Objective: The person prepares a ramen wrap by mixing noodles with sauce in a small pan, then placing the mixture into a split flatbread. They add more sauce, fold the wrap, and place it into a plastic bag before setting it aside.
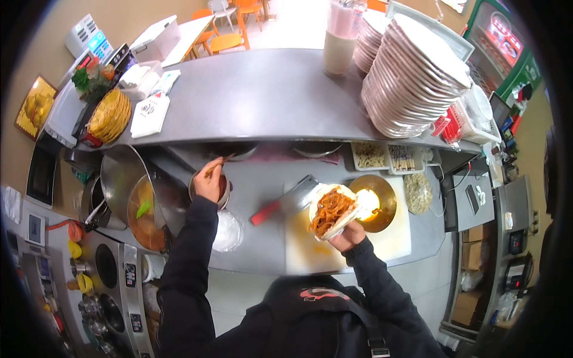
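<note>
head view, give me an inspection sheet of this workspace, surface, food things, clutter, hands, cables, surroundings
Surface: grey counter; white cutting board stained orange-yellow.
Job's things: white dish heaped with reddish-brown strips; metal pot; golden metal bowl.
Clutter: red-handled cleaver partly over the board's left edge; tall plate stack on the raised ledge.
Hands: left hand grips a thin brown utensil by the pot; right hand holds the dish.
Cables: white cable at the counter's right.
Surroundings: orange chairs beyond; cooktops at left.
</note>
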Demonstrator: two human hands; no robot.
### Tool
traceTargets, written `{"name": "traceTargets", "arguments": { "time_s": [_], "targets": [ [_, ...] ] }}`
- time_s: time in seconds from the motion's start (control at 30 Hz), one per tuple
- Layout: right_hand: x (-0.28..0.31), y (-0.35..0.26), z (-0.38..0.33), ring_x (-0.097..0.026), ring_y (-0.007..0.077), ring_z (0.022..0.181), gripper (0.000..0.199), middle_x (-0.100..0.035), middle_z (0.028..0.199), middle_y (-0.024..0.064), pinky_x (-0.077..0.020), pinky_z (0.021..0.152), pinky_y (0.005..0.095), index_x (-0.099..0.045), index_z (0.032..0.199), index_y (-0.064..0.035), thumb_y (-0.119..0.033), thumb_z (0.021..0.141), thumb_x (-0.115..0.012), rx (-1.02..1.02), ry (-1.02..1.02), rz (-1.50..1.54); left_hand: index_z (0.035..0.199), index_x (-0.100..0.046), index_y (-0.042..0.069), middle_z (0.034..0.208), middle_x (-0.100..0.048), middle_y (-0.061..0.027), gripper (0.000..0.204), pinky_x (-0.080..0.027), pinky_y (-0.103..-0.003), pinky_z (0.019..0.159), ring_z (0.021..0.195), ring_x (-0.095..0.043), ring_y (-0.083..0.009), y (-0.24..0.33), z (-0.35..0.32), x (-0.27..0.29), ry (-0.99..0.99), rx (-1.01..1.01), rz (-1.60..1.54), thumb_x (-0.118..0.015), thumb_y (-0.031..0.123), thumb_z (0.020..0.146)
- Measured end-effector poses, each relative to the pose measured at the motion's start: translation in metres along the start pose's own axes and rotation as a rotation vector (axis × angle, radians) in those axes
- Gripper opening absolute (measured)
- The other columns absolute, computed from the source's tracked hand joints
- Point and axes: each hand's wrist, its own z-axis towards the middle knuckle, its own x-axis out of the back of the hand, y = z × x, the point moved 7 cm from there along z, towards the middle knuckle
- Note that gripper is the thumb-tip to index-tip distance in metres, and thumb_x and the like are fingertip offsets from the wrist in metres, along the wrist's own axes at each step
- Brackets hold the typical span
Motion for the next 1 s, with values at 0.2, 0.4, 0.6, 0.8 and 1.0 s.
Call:
{"name": "traceTargets", "arguments": {
  "time_s": [0.2,0.4,0.6,0.8,1.0],
  "targets": [
    [0.002,-0.006,-0.015,-0.049,0.0344,0.134,0.090,-0.048,0.146,0.0144,-0.0432,0.111,0.0544,-0.033,0.151,-0.0102,-0.024,0.078,-0.084,0.000,0.030,0.036,0.114,-0.068,-0.006,0.117,-0.071,-0.0116,0.020,-0.049,-0.028,0.096,0.108,-0.066,-0.0169,0.006,0.001,0.009,0.157,-0.042,-0.079,-0.059,0.004,0.099],
    [0.006,-0.019,-0.034,-0.049,0.0332,0.134,0.087,-0.047,0.147,0.0134,-0.0434,0.110,0.0543,-0.034,0.151,-0.0121,-0.028,0.080,-0.083,0.037,0.048,0.002,0.118,-0.067,-0.005,0.116,-0.069,-0.0116,0.023,-0.052,-0.029,0.096,0.105,-0.066,-0.0187,-0.030,-0.002,0.022,0.230,0.130,-0.142,-0.059,0.006,0.099],
    [0.030,-0.037,-0.072,-0.050,0.0289,0.133,0.074,-0.047,0.147,0.0118,-0.0446,0.111,0.0465,-0.034,0.151,-0.0112,-0.019,0.090,-0.074,0.101,0.136,-0.095,0.122,-0.061,-0.006,0.120,-0.064,-0.0157,0.026,-0.054,-0.035,0.099,0.111,-0.064,-0.0243,-0.069,-0.014,0.041,0.504,0.328,-0.539,-0.058,0.007,0.100],
    [0.053,-0.053,-0.095,-0.043,0.0340,0.138,0.095,-0.044,0.152,0.0096,-0.0330,0.115,0.0600,-0.031,0.154,-0.0173,-0.031,0.076,-0.083,0.135,0.234,-0.452,0.122,-0.057,-0.010,0.120,-0.063,-0.0203,0.028,-0.054,-0.037,0.101,0.111,-0.064,-0.0274,-0.087,-0.019,0.044,0.472,0.350,-0.566,-0.059,0.007,0.099],
    [0.041,-0.061,-0.108,-0.043,0.0337,0.139,0.056,-0.042,0.152,0.0155,-0.0386,0.114,0.0529,-0.030,0.154,-0.0077,-0.022,0.104,-0.051,0.217,0.056,0.042,0.126,-0.052,-0.010,0.116,-0.062,-0.0208,0.034,-0.053,-0.039,0.104,0.113,-0.062,-0.0304,-0.096,-0.021,0.062,0.624,0.404,-0.789,-0.060,0.007,0.098]
  ]
}}
